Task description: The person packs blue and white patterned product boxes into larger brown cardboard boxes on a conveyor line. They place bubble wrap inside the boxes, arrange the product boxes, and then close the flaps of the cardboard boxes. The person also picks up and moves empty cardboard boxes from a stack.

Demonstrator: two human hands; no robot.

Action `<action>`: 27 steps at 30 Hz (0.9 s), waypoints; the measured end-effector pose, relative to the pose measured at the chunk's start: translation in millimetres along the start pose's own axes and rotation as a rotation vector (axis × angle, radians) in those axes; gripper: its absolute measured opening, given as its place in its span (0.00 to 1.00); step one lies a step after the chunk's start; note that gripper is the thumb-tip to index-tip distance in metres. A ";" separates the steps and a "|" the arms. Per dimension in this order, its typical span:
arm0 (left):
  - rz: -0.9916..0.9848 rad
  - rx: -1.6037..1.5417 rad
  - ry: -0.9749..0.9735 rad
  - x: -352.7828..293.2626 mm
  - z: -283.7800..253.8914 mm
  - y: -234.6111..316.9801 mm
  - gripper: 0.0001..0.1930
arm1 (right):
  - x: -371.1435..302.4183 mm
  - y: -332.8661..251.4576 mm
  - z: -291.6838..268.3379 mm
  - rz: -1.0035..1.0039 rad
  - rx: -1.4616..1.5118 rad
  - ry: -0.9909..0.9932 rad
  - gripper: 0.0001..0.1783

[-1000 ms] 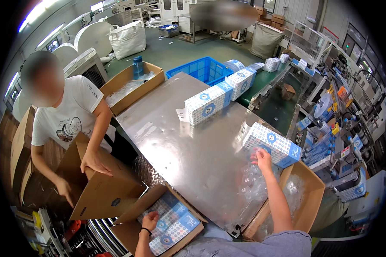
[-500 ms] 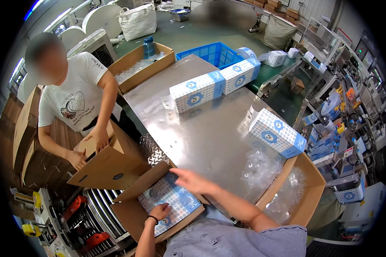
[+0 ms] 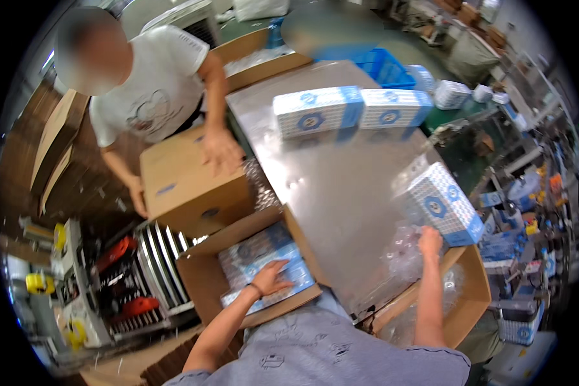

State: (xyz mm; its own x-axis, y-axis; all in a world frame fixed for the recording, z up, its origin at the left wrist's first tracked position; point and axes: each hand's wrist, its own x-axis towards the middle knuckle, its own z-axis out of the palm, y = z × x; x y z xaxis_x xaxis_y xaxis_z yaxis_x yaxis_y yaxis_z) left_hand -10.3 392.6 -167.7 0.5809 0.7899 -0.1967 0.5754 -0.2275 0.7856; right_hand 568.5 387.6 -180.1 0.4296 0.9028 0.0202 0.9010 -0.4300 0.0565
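Note:
My left hand [image 3: 271,278] reaches into an open cardboard carton [image 3: 202,273]. Its fingers are spread over the blue-and-white patterned packs [image 3: 254,251] lying inside. On the metal table [image 3: 331,186], my right hand [image 3: 431,241] is closed on a crumpled clump of clear bubble wrap [image 3: 402,254]. Beside that hand stands a white patterned pack with blue ends [image 3: 447,202]. Two similar packs, a left one [image 3: 315,112] and a right one [image 3: 395,108], stand end to end at the table's far side.
Opposite me at the left, a co-worker has both hands by a closed carton [image 3: 186,170]. A roller conveyor [image 3: 161,260] runs under the cartons. At my right is a box of clear plastic wrap [image 3: 473,299]. A blue crate [image 3: 383,67] stands beyond the table.
My right hand has swung from the open carton to the bubble wrap at the right. My left hand stays over the packs. The co-worker's carton has been turned down onto the rollers.

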 end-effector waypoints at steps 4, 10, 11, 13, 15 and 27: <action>0.025 0.140 0.023 18.9 21.6 23.0 0.35 | 1.4 -22.6 -30.6 0.068 0.127 0.083 0.07; -0.173 -0.166 0.192 32.3 21.3 -31.5 0.24 | 17.9 23.5 -14.7 0.346 0.855 0.163 0.07; -0.267 -0.174 0.271 27.8 16.5 -46.6 0.26 | 20.6 26.3 -16.0 0.357 0.850 0.185 0.07; -0.256 -0.058 0.400 23.0 5.9 -65.3 0.31 | 22.8 20.0 -21.8 0.509 1.182 -0.066 0.06; -0.281 -0.125 0.469 11.9 -5.3 -73.8 0.25 | 23.2 -15.1 -47.0 0.360 1.295 -0.159 0.07; -0.095 -0.683 0.367 36.0 -83.5 55.2 0.09 | -75.5 -332.8 -185.1 -0.714 1.160 -0.484 0.09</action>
State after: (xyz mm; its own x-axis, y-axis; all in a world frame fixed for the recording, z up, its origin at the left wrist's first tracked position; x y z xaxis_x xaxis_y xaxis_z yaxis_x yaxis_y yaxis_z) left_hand -5.7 456.1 -82.4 0.2506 0.9534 -0.1682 0.0618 0.1576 0.9856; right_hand 225.1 463.7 -15.6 -0.3589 0.9333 -0.0126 0.3667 0.1286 -0.9214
